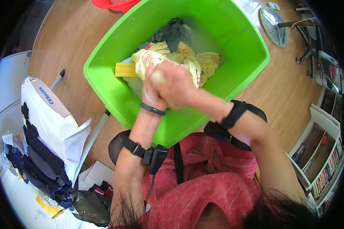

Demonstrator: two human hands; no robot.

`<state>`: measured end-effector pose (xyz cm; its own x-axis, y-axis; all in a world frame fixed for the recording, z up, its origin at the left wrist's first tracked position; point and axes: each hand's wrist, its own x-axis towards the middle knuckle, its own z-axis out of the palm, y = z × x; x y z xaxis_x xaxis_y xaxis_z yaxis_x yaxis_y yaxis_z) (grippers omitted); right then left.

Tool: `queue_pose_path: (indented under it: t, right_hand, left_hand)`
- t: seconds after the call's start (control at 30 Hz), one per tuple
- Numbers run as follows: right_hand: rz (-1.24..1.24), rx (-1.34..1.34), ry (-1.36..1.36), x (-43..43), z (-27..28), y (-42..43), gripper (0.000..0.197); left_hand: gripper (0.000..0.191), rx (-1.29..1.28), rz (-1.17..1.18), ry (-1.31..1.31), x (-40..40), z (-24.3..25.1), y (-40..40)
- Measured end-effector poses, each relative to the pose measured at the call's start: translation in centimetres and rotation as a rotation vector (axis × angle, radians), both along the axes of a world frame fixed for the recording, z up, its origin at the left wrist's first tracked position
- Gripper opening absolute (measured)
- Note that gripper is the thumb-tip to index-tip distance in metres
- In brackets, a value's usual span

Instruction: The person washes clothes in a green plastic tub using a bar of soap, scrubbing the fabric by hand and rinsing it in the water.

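A green plastic tub [235, 43] stands before me with wet cloth inside. Both hands are close together over its near part. My right hand [175, 83], blurred, is closed on a pale bar, seemingly soap, whose end shows by the thumb. Beside and partly behind it, my left hand [153, 91] is wet or soapy; what its fingers do is hidden. Against the hands lies a bunched yellow cloth with red marks [186, 57]. A yellow ridged board end [125, 69] sticks out at the left under the cloth. Dark grey cloth [170, 33] lies farther back in the tub.
A red basin [116, 5] is beyond the tub. On the left stand a white bag [53, 114] and hanging dark clothes [43, 160]. A round metal stand base [273, 27] is at the upper right, and a white shelf with books [318, 154] at the right.
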<state>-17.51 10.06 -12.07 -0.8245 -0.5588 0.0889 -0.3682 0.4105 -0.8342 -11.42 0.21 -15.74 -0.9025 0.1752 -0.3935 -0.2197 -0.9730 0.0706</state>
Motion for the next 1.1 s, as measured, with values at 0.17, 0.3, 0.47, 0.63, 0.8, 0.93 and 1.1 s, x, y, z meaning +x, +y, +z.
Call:
queue_pose_path:
  t: [0.17,0.3,0.47,0.63,0.8,0.93,1.1]
  right_hand:
    - [-0.243,0.082,-0.151,-3.4,-1.3,0.1,0.021]
    - [-0.018,-0.176,0.041,1.8,2.7,-1.3,0.018]
    - [-0.225,0.043,-0.115,-2.4,-1.3,0.6,0.016]
    - [-0.271,-0.078,-0.511,-4.2,-1.4,1.1,0.023]
    - [-0.164,-0.195,-1.01,-5.2,0.0,2.1,0.042]
    - [0.27,0.007,-0.723,-5.8,0.6,3.4,0.047]
    - [0.124,0.001,-0.997,-4.7,0.2,3.7,0.038]
  left_hand:
    - [0.038,-0.349,0.119,-0.245,-0.7,2.3,2.4]
    - [0.038,0.045,-0.014,0.115,0.9,-0.4,-1.9]
    - [0.037,-0.234,0.106,-0.349,-0.6,3.2,2.5]
    - [0.049,-0.393,0.03,-0.147,-0.2,3.1,0.7]
    - [0.06,-0.299,-0.02,-0.15,0.3,2.8,-0.8]
    - [0.065,-0.306,0.014,-0.147,-0.1,3.1,-1.7]
    - [0.065,-0.466,-0.086,-0.098,0.0,2.5,-1.8]
